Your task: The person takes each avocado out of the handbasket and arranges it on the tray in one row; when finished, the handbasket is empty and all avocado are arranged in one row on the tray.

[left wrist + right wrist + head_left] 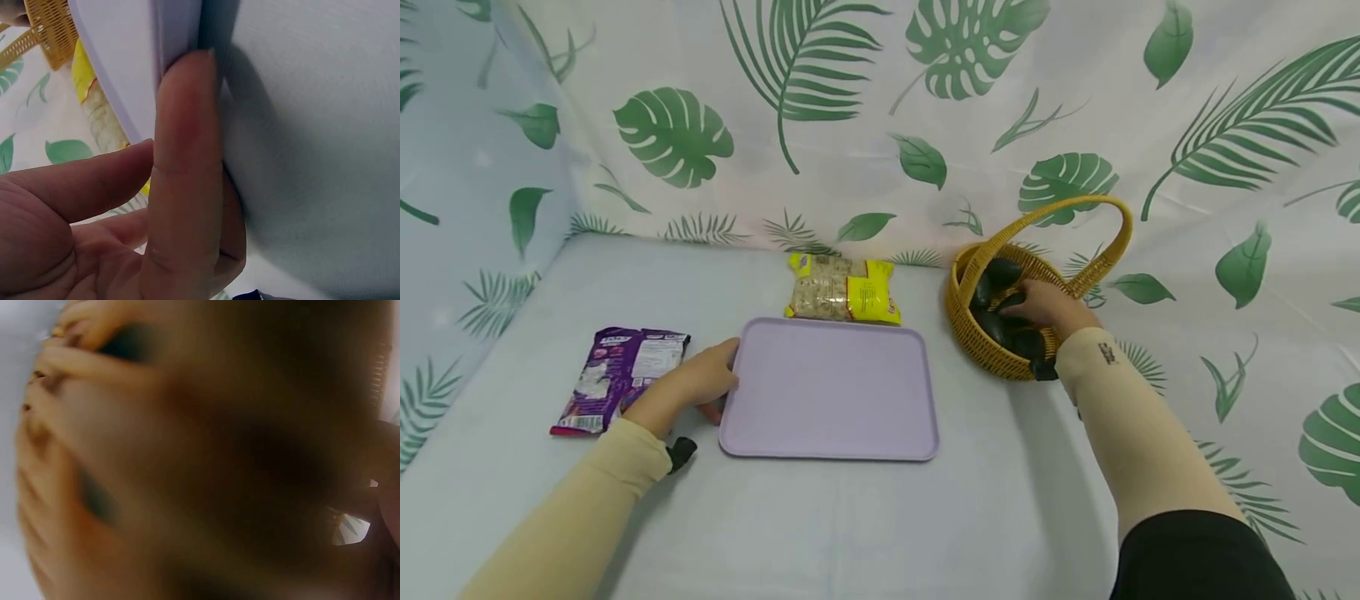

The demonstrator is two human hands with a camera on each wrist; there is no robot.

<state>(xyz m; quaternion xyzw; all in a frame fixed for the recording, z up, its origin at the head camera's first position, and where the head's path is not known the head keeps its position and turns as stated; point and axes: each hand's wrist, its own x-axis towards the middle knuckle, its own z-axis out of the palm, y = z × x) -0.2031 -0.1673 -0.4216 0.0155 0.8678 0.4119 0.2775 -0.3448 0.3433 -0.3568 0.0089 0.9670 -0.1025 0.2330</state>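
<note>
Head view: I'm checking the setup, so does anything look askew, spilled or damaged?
Only the purple packet looks slightly askew: it lies slanted, left of the tray, whose front edge runs nearly level in the picture. I see no spill or damage, and the basket stands upright.

In front of you hangs a whitish fabric wall, lightly creased and printed with green fronds and leaves. The same print lines your left, tinted bluer, and your right. Below you, the pale table takes soft, diffuse shadows.
</note>
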